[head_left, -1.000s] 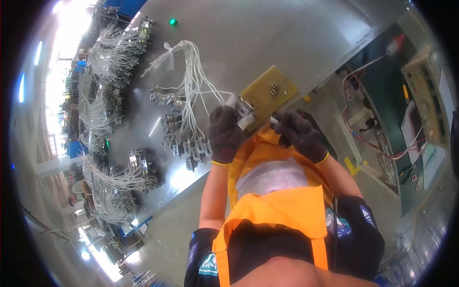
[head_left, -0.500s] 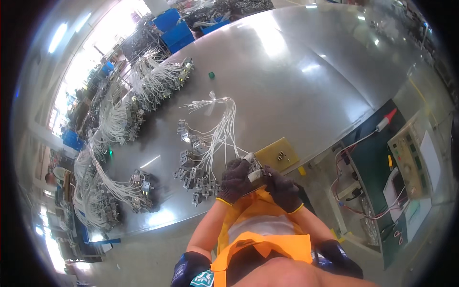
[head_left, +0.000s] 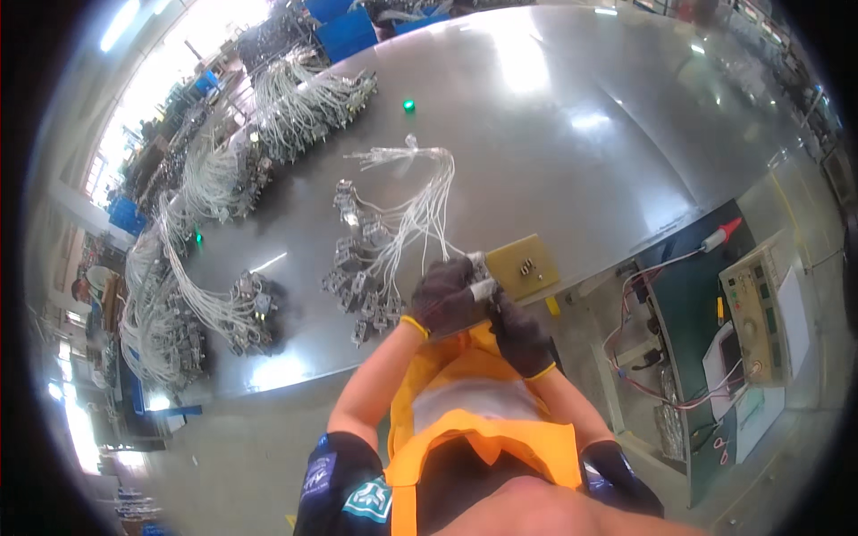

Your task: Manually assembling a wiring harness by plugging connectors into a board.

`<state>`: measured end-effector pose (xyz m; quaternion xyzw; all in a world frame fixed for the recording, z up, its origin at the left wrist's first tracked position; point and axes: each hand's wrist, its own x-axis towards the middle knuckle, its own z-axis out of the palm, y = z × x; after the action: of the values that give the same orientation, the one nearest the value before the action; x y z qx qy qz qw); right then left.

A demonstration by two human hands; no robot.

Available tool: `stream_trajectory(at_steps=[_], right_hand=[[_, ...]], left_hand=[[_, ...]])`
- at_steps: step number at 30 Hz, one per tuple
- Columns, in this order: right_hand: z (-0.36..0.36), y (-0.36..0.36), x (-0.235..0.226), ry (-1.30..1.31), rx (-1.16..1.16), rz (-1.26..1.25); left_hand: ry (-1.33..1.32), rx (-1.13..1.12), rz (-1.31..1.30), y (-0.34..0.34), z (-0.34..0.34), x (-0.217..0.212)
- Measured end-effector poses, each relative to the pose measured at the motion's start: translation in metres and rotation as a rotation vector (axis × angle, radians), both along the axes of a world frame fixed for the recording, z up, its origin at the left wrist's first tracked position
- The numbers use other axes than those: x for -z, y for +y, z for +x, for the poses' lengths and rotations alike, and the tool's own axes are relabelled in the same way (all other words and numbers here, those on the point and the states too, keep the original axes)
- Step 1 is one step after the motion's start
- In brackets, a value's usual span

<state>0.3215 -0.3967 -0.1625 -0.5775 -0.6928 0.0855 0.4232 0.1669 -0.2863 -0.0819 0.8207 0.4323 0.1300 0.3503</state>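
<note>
Both hands wear dark gloves with yellow cuffs and meet at the near edge of a long shiny metal table (head_left: 572,116). My left hand (head_left: 444,297) grips a small white connector (head_left: 481,288) at the end of a bundle of white wires (head_left: 420,210). My right hand (head_left: 518,332) is closed just below it, touching the same connector. The wires fan away across the table to small dark parts (head_left: 362,286). A yellow board (head_left: 525,265) lies right beside the hands.
Several more white wire bundles with dark parts (head_left: 223,304) lie along the table's left side, with blue bins (head_left: 344,27) at the far end. A green-topped bench with a beige test instrument (head_left: 760,308) and red leads stands at right. An orange vest (head_left: 483,420) fills the lower centre.
The view has swung so the table looks farther and more of it shows. Both hands have stayed together on the connector near the yellow board.
</note>
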Motion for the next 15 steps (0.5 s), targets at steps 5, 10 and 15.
stream_trajectory(at_steps=[5,10,15], right_hand=[[-0.019,0.000,0.012,1.290,-0.056,-0.431],[-0.001,-0.007,-0.028,-0.287,0.028,0.105],[-0.009,-0.011,-0.031,0.326,-0.093,-0.089]], left_hand=[[-0.014,0.044,0.341,0.004,-0.002,0.022],[-0.256,-0.014,-0.206,0.002,-0.004,0.025],[-0.368,-0.012,-0.258,-0.001,-0.010,0.037]])
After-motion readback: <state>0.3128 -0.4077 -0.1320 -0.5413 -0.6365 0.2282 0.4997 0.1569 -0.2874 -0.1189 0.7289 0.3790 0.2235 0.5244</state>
